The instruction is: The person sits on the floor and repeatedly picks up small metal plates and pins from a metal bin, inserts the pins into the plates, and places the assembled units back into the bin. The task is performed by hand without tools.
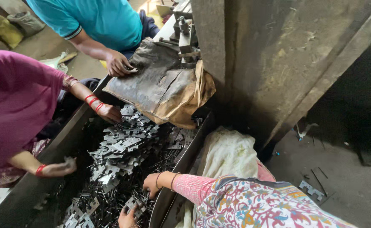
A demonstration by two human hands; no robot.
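A long dark metal trough (pixel 181 162) holds a heap of flat stamped metal plates (pixel 124 145) and thin dark strips. My right hand (pixel 151 184), on a pink sleeve with bangles at the wrist, is curled down among the strips just inside the trough's near wall; its fingers are hidden. My left hand (pixel 128 218) shows partly at the bottom edge, fingers pinching a small stamped plate (pixel 134 204) on the heap.
A person in magenta at left has one hand (pixel 109 113) on the heap and another (pixel 59 169) closed on a piece. A person in teal presses a hand (pixel 118 63) on a dirty sack (pixel 160 84) over the machine. Pale cloth (pixel 227 154) lies beside the trough.
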